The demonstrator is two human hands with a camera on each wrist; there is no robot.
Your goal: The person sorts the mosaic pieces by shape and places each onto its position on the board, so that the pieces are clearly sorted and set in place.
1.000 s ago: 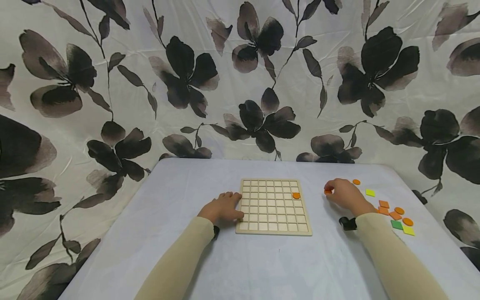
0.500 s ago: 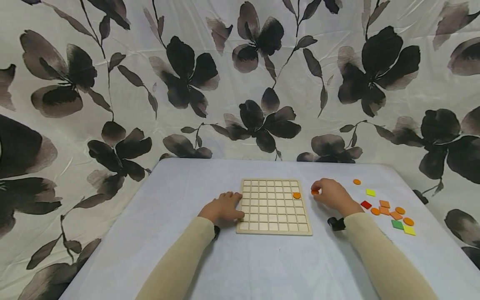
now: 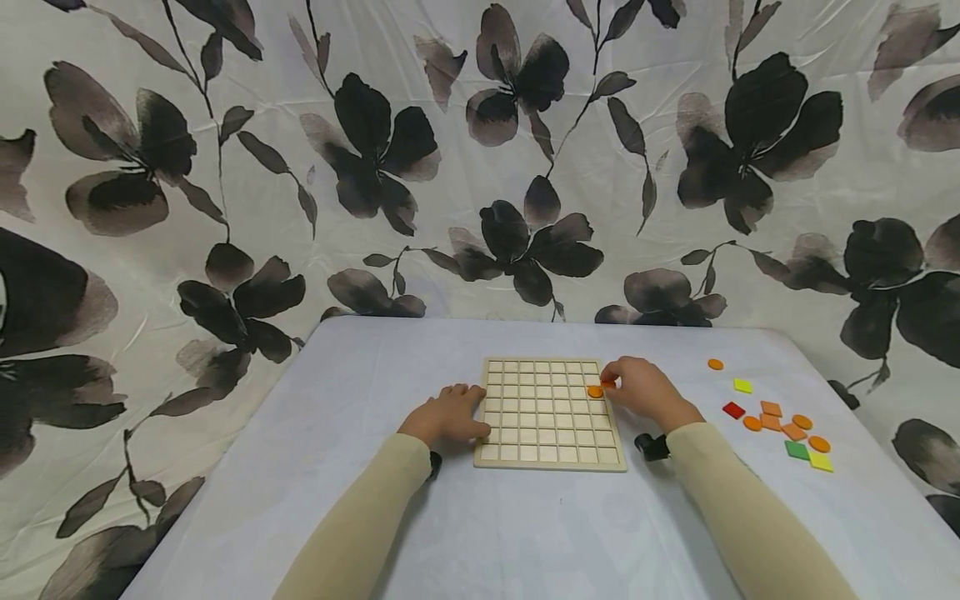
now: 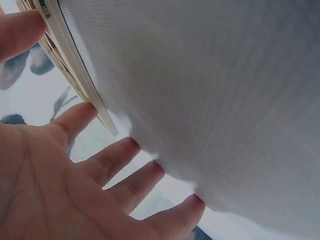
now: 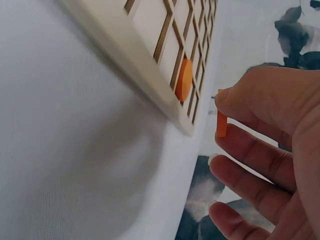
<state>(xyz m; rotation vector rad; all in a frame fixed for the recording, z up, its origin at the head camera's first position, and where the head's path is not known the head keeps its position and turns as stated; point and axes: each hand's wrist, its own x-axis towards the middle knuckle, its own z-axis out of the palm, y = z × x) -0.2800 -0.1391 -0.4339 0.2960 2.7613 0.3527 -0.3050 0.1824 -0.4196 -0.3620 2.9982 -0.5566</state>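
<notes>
A pale wooden grid board (image 3: 551, 458) lies on the white-covered table. My left hand (image 3: 450, 415) rests at its left side, fingers spread, with thumb and forefinger at the board's edge in the left wrist view. One orange disc (image 3: 595, 392) sits in the grid near its right side. Just at the board's right edge, my right hand (image 3: 645, 390) pinches a thin orange piece (image 5: 221, 115) between thumb and forefinger. That piece appears edge-on in the right wrist view, close to the orange disc, and the other fingers are loosely bent.
Flat pieces lie scattered on the right of the table: several orange ones, a red square (image 3: 733, 410), a green piece (image 3: 797, 450) and yellow squares (image 3: 742, 386). A lone orange disc (image 3: 716, 364) lies farther back. A floral cloth (image 3: 510, 167) hangs behind the table.
My right hand has moved left with the orange piece, from beside the loose pieces to the board's right edge, uncovering the red square. The left hand has stayed put.
</notes>
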